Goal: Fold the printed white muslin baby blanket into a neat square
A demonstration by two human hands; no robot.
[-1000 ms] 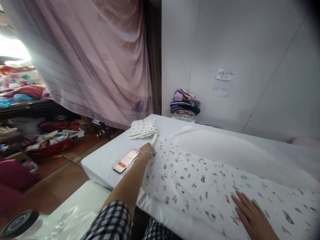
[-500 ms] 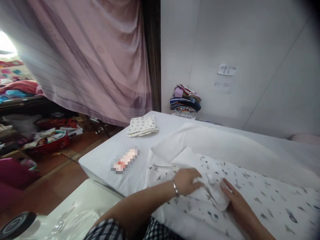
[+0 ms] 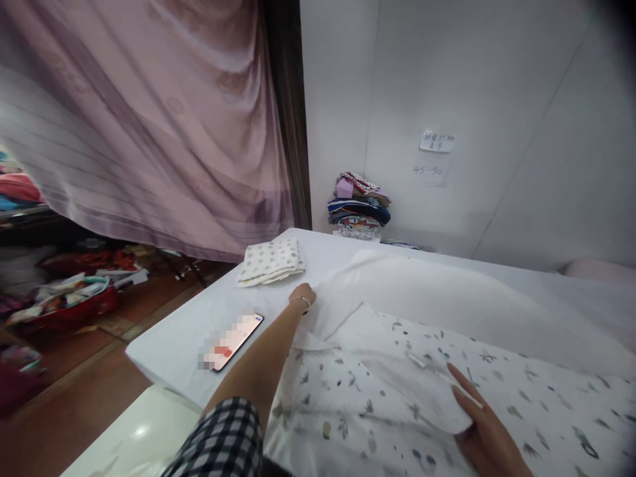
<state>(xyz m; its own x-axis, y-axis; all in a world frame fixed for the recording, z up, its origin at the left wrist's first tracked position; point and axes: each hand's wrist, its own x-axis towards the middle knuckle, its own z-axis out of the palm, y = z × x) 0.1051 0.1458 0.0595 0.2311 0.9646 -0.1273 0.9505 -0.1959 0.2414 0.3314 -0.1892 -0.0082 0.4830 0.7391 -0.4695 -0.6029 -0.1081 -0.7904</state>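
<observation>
On the white tabletop, two hands rest on a printed cloth.
Floor left: a red basin holds jumbled items. A phone lies by the tabletop's near edge, bare room around it. The left hand curls at the cloth's far edge, grip hidden, cannot tell. The right hand lies spread flat on its fold.

On the tabletop, the phone lies near the left edge, with the folded cloth at its 1 o'clock. The sheet spreads at the phone's 4 o'clock, under the right hand. The clothes pile sits behind the sheet, at its 12 o'clock.
</observation>
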